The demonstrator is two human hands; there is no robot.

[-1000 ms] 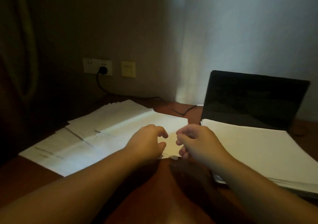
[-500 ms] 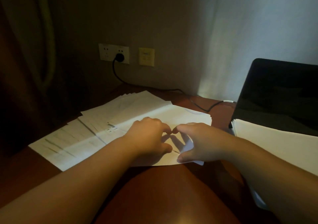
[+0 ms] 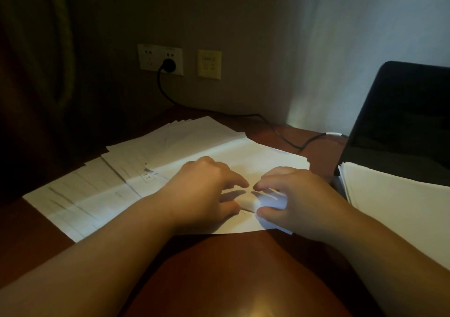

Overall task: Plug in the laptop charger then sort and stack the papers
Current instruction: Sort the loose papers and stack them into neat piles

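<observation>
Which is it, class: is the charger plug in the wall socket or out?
In. The black plug sits in the white socket, and its cable runs across the desk towards the laptop.

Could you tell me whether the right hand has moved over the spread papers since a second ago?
Yes. The right hand has crept leftward onto the spread papers, away from the stack by the laptop.

Both hands low & close: left hand [image 3: 204,192] fingers curled, right hand [image 3: 292,199] pinching.

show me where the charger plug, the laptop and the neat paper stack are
charger plug [image 3: 168,65], head view, on its round black body.
laptop [image 3: 399,121], head view, on the dark screen.
neat paper stack [image 3: 394,202], head view, on the top sheet.
</observation>
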